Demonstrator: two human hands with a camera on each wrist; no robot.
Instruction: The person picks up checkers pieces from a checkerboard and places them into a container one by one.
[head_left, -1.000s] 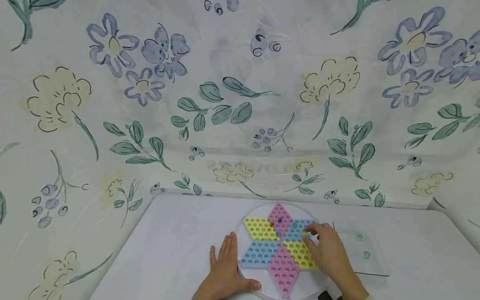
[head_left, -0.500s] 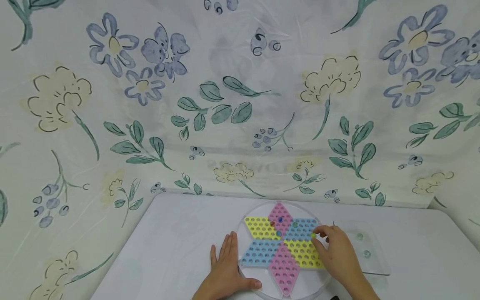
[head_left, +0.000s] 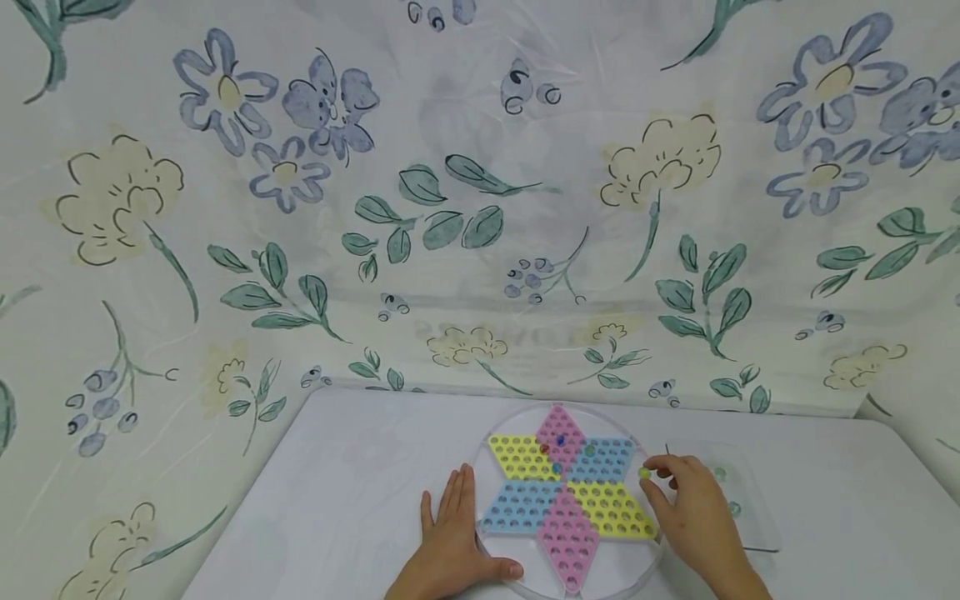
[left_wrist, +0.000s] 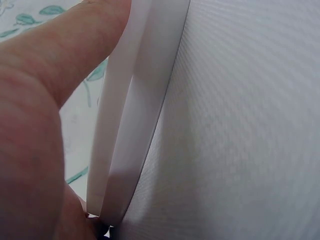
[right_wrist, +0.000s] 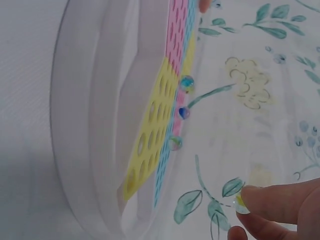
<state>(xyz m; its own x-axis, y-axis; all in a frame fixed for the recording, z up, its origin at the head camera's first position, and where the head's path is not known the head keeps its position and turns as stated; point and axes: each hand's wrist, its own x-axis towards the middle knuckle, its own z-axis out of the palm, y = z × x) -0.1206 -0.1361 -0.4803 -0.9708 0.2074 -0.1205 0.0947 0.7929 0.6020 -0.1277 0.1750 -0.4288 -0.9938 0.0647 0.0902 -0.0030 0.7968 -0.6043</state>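
Before me, a white floral cloth [head_left: 420,92] hangs behind the white table [head_left: 360,467]. On the table lies the round plastic board with a pink, yellow and blue star [head_left: 567,518], staying in its place. To its right sits the clear rectangular tray [head_left: 757,529]. The left hand [head_left: 450,537], unmoved, has straight fingers beside the board's left edge, thumb on its rim. The right hand [head_left: 693,512] has gone rightward: a second ago it was above the star's blue part, now it is beyond it. Between thumb and finger it pinches the small glass marble, clear with yellow inside [head_left: 644,473], in the air beside the star's right side. Four other coloured marbles [head_left: 590,451] rest on the board.
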